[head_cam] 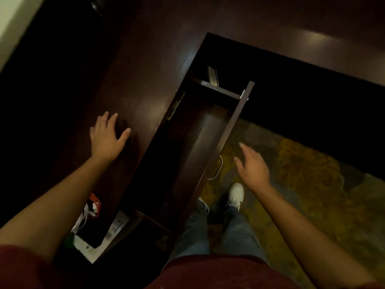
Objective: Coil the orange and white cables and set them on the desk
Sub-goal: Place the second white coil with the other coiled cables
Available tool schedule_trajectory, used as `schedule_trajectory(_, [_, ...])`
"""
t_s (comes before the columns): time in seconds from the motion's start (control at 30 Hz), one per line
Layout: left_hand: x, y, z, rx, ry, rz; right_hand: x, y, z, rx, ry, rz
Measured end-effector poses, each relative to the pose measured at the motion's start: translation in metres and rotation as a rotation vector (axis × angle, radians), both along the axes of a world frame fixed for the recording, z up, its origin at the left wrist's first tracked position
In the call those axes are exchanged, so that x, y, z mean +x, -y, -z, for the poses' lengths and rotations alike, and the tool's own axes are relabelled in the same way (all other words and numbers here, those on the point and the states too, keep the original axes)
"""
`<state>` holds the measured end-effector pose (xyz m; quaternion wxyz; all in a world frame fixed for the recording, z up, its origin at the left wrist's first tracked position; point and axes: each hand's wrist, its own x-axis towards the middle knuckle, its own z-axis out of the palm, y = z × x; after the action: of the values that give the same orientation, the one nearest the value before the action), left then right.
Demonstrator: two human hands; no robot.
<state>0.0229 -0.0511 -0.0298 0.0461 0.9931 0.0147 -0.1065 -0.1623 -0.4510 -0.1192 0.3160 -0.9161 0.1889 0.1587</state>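
Observation:
The orange cable (96, 203) and the white cable (81, 220) lie bundled together on the dark wooden desk (133, 80), near its lower left end and partly hidden by my left forearm. My left hand (107, 136) rests flat on the desk top with fingers spread, well above the cables. My right hand (252, 165) hovers over the carpet, fingers relaxed and empty, just right of the pulled-out drawer (227, 134).
The drawer stands wide open with a metal handle (217, 168) on its front; its inside looks dark and bare. White papers (116, 228) lie on the desk near the cables. My legs and a white shoe (236, 193) stand on patterned carpet (302, 174).

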Motion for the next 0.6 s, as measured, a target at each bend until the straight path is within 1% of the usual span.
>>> schedule_trajectory(0.1, [-0.016, 0.009, -0.032, 0.082, 0.261, 0.027, 0.036, 0.009, -0.066, -0.242, 0.351, -0.065])
schedule_trajectory(0.13, [-0.025, 0.011, -0.043, 0.095, 0.318, 0.044, 0.051, 0.005, -0.088, -0.282, 0.433, -0.101])
schedule_trajectory(0.2, [-0.043, 0.007, -0.062, 0.137, 0.401, 0.086, 0.077, -0.008, -0.125, -0.302, 0.539, -0.193])
schedule_trajectory(0.27, [-0.06, -0.006, -0.079, 0.146, 0.451, 0.056, 0.097, -0.029, -0.152, -0.295, 0.607, -0.304])
schedule_trajectory(0.33, [-0.074, -0.016, -0.087, 0.135, 0.482, 0.002, 0.109, -0.046, -0.164, -0.27, 0.646, -0.379])
schedule_trajectory(0.43, [-0.102, -0.047, -0.102, 0.121, 0.542, -0.134, 0.126, -0.085, -0.178, -0.22, 0.706, -0.506])
schedule_trajectory(0.6, [-0.156, -0.102, -0.103, 0.196, 0.473, -0.319, 0.14, -0.165, -0.18, -0.153, 0.694, -0.682])
